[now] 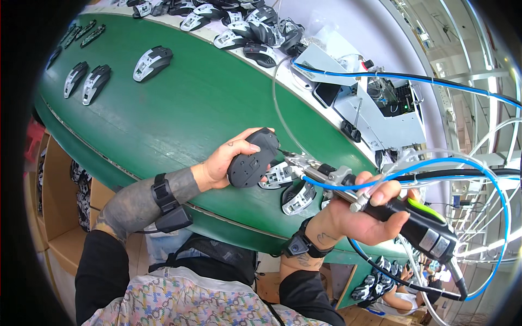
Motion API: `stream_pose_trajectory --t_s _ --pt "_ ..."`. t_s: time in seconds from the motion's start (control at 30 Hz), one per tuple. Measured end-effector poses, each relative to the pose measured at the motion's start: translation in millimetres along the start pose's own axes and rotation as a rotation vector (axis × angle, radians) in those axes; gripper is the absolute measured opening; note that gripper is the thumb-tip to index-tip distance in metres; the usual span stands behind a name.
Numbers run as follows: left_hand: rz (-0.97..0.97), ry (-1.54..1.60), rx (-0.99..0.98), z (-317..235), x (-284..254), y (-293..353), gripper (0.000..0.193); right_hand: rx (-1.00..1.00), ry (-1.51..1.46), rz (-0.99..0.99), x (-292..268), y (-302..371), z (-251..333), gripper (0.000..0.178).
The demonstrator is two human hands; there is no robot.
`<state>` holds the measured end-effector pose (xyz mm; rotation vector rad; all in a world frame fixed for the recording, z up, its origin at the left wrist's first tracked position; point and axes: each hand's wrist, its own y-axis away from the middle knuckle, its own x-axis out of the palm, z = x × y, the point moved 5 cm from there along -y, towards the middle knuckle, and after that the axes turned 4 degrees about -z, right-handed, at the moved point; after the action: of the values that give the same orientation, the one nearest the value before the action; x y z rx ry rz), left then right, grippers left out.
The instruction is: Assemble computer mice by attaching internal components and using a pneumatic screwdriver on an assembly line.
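My left hand (217, 165) is closed around a black computer mouse (251, 165), held above the green belt with its underside facing up. My right hand (361, 217) grips a black electric screwdriver (427, 231) with a lime-green lever. Its metal nose (299, 162) points left, and the tip is at the mouse's right edge; whether it touches I cannot tell. Blue and clear tubes run from the tool. Beneath the nose lie a white-and-black mouse shell (278, 176) and another shell (299, 198) beside it.
More mouse shells (152, 63) lie on the green belt (179, 119) at left. A heap of them (263, 30) covers the white ledge behind. A grey machine (380, 119) stands at back right, with a blue hose (337, 73) overhead. Cardboard boxes (62, 185) are lower left; another person (402, 299) sits lower right.
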<state>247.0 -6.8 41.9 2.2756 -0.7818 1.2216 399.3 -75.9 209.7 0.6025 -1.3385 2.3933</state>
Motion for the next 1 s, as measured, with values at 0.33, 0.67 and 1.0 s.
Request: stream_pose_trajectory --t_s 0.33,0.67,1.0 --pt "-0.225 0.044 0.143 -24 -22 -6 0.053 0.085 -0.11 0.198 20 12 14 0.047" --pt "-0.102 0.097 0.182 -25 -15 -4 0.053 0.119 -0.102 0.212 26 23 3 0.044" --pt "-0.105 0.107 0.194 -27 -16 -2 0.051 0.134 -0.125 0.217 27 22 6 0.044"
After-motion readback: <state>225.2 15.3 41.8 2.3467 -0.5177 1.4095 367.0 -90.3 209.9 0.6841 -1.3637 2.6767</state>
